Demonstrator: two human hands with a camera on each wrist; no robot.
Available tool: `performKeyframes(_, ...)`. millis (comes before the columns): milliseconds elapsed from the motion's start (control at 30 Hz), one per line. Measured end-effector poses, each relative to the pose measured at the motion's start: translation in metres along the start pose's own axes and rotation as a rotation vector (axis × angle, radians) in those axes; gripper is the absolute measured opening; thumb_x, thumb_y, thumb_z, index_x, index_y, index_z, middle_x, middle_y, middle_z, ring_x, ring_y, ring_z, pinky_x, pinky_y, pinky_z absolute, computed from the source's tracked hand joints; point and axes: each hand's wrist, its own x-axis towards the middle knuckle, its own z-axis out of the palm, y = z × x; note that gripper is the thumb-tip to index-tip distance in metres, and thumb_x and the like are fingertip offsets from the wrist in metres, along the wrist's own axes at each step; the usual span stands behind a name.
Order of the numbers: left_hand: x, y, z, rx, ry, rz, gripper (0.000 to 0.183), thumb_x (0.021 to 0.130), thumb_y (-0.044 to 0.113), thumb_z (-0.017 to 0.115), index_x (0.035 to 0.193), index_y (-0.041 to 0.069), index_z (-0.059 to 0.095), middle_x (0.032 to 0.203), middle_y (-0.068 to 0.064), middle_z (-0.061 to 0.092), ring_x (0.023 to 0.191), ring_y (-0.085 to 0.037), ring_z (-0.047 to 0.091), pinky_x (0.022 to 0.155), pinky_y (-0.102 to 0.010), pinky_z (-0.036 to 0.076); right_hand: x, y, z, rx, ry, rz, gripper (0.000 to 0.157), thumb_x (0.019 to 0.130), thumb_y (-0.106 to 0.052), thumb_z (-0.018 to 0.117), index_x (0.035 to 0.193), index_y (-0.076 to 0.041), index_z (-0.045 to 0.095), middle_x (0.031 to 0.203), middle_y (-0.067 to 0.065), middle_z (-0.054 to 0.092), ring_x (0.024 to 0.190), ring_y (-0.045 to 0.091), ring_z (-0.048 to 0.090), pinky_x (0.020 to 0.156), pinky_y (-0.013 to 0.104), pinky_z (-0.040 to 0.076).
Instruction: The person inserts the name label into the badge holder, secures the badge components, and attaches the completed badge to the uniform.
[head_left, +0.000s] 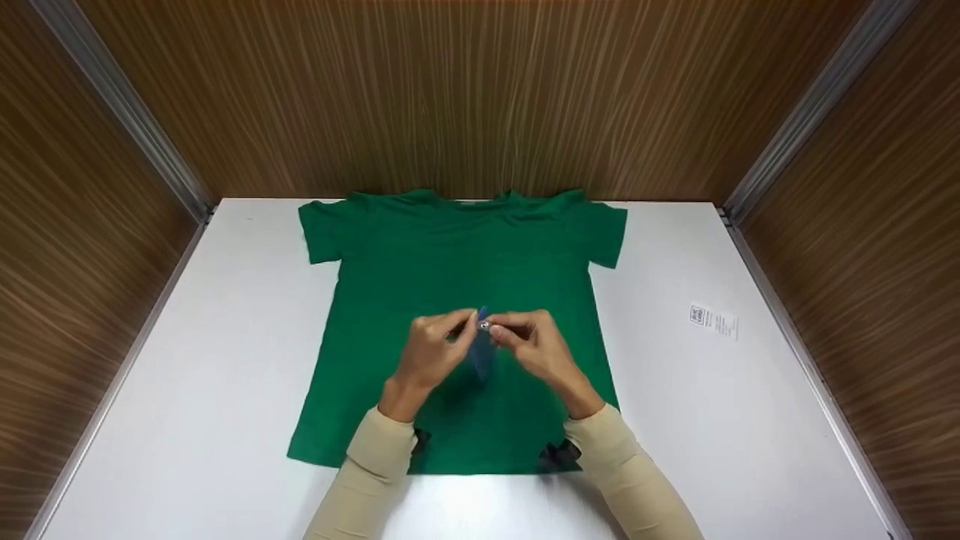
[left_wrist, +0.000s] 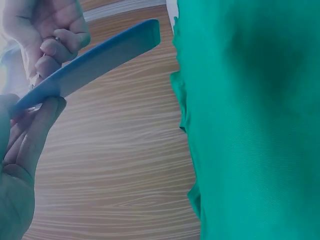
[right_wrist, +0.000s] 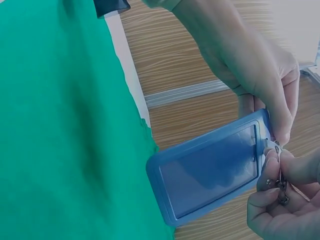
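A blue badge holder [right_wrist: 207,172] with a clear window hangs above a green T-shirt [head_left: 465,262] spread flat. Thumb and fingers of my left hand [head_left: 431,352] pinch the holder's upper edge. Close beside it, my right hand [head_left: 540,349] pinches a small metal clip [right_wrist: 282,192] at the holder's top end. Seen from the left wrist, the holder [left_wrist: 112,57] is nearly edge-on, and my fingers hide its top. Whether the clip is fastened to the holder, I cannot tell.
A white card [head_left: 714,320] with printed text lies right of the shirt on the white table [head_left: 217,337]. Wood-grain panels [head_left: 465,97] with metal edge strips enclose the table at the back and sides. Dark wrist straps [head_left: 561,454] show by the sleeves.
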Motion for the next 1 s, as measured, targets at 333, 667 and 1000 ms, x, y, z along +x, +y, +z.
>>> performKeyframes(333,0.001,0.001,0.002,-0.050,0.017,-0.145,0.016,0.094,-0.003,0.070,0.108,-0.005,0.076,0.086,-0.016,0.078,0.070,-0.018,0.076,0.064,-0.021,0.061,0.001,-0.002,-0.007,-0.042,0.023,0.034,0.022,0.105,-0.009,0.059,0.115,0.003,0.074,0.092,0.024,0.070,0.075,0.013,0.061,0.072,0.029,0.054)
performKeyframes(667,0.001,0.001,0.001,-0.185,0.003,-0.276,0.016,0.100,0.004,0.066,0.107,-0.004,0.077,0.094,-0.018,0.079,0.080,-0.023,0.079,0.069,-0.027,0.063,0.002,-0.004,-0.011,-0.008,0.037,0.028,0.022,0.106,-0.009,0.057,0.113,0.003,0.074,0.091,0.026,0.067,0.075,0.017,0.058,0.069,0.023,0.051)
performKeyframes(1000,0.000,0.000,0.002,-0.166,-0.048,-0.289,0.018,0.101,0.007,0.065,0.107,-0.005,0.077,0.097,-0.018,0.079,0.081,-0.021,0.079,0.071,-0.024,0.063,0.002,-0.002,-0.013,0.027,0.060,0.011,0.023,0.106,-0.008,0.056,0.113,0.005,0.073,0.093,0.031,0.066,0.075,0.009,0.059,0.069,0.021,0.050)
